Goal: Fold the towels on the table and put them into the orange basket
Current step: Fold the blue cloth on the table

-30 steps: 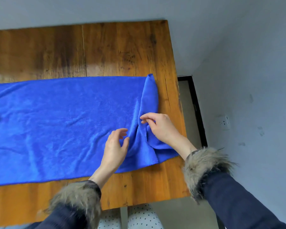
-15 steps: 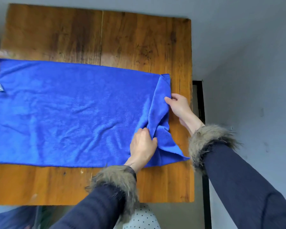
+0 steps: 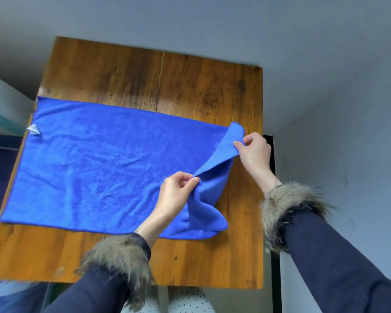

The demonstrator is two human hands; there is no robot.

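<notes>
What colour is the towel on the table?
The towel is plain bright blue, seen in the head view.

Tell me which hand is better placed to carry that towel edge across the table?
Probably the right hand: it pinches the towel at the lifted far corner. The left hand pinches the same edge lower down.

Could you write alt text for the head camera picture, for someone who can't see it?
Two hands lift the right end of a blue towel spread on a wooden table: the left hand pinches the edge, and the right hand pinches it farther along.
</notes>
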